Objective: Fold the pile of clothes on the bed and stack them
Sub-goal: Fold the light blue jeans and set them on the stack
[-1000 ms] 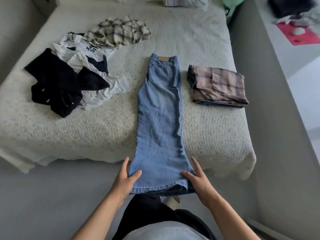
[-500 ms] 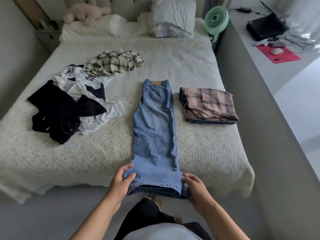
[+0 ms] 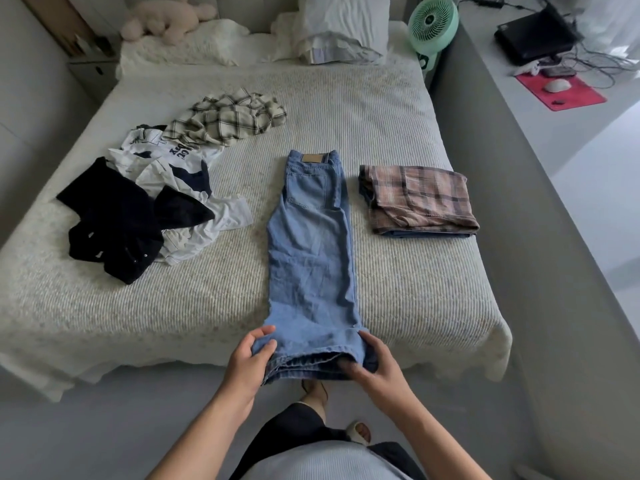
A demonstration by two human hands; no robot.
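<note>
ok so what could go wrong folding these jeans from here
1. Both hands, left hand and right hand, grip only the hem of the jeans; the stacked legs might slide apart as it lifts.
2. The hem hangs past the edge of the bed, so a loosened grip could let the jeans slip floorward.

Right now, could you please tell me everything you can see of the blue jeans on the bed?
The jeans are light blue denim, folded lengthwise with one leg over the other, lying flat down the middle of the bed. The waistband, with a tan patch, points towards the pillows; a back pocket faces up. The fabric is slightly creased. The hems overhang the bed's near edge, where the left hand and right hand grip them at either side.
</note>
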